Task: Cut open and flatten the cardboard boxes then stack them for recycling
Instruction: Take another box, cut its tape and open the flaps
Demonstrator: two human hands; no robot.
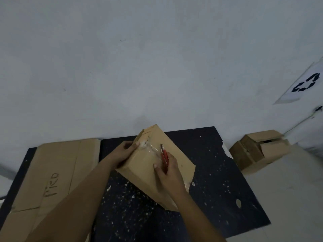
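Table: I see a dark speckled table [218, 172] against a pale wall.
Box: the box [148, 170] sits tilted mid-table.
Left hand: my left hand [125, 151] grips its far edge.
Right hand: my right hand [168, 170] holds a red cutter [164, 155] against the taped top.
Cardboard: flattened cardboard [57, 168] lies left.

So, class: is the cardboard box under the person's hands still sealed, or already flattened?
Still sealed and box-shaped. The cardboard box keeps its full form, clear tape spans its top seam, and the right hand holds a red cutter there.
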